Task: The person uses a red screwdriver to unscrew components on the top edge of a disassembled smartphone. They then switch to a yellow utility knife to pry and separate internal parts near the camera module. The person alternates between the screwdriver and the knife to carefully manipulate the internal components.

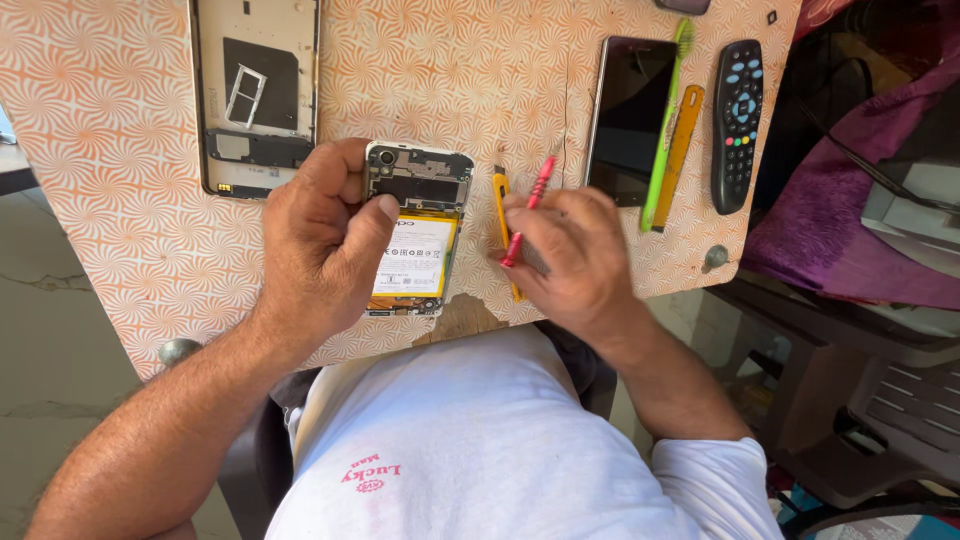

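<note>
Red screwdriver (528, 215) pinched in our right hand (565, 260) lies just right of the opened phone (415, 230), which our left hand (325, 240) holds lengthwise away from us.

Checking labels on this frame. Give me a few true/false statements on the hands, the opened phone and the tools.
1. The left hand grips the opened phone by its left edge. True.
2. The right hand holds a green toothbrush. False: it holds a red screwdriver; the toothbrush lies on the table.
3. The phone's battery is exposed, with its back cover off. True: the battery shows, and a back cover lies apart, up the table.
4. The remote lies left of the opened phone. False: it lies far right, past the toothbrush.
5. A yellow cutter lies between the hands. True.
</note>
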